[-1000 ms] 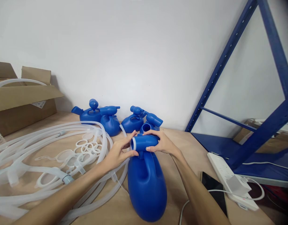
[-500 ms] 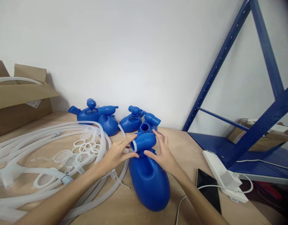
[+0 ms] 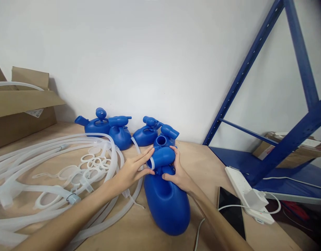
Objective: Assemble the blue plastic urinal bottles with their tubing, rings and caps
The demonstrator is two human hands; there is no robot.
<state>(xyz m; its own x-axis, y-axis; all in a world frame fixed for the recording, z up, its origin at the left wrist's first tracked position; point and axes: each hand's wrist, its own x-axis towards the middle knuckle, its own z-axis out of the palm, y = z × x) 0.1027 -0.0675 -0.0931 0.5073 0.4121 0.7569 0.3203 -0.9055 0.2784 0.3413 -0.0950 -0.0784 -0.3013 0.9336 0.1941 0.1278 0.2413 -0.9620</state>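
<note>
A blue plastic bottle [image 3: 169, 209] lies on the table in front of me, its rounded end towards me and a handle recess on top. Above its far end sits a blue funnel-like piece [image 3: 163, 157], its opening turned left and rimmed by a white ring [image 3: 152, 163]. My left hand [image 3: 134, 169] holds the ringed end, fingers above and thumb below. On the right, my right hand [image 3: 180, 176] curls round the closed end, with its thumb near the bottle's neck. The joint between piece and bottle is partly hidden.
Several similar blue bottles [image 3: 120, 138] stand by the wall. Clear hoses [image 3: 24, 157] and loose white rings [image 3: 87, 158] spread left, beside a cardboard box [image 3: 24, 122]. At right are a black tablet [image 3: 231, 211], a power strip [image 3: 249, 195] and a blue metal shelf [image 3: 244, 69].
My right hand has closed further round the end of the funnel-like piece, which has turned slightly. My left hand stays at the ringed end. The view has shifted a little.
</note>
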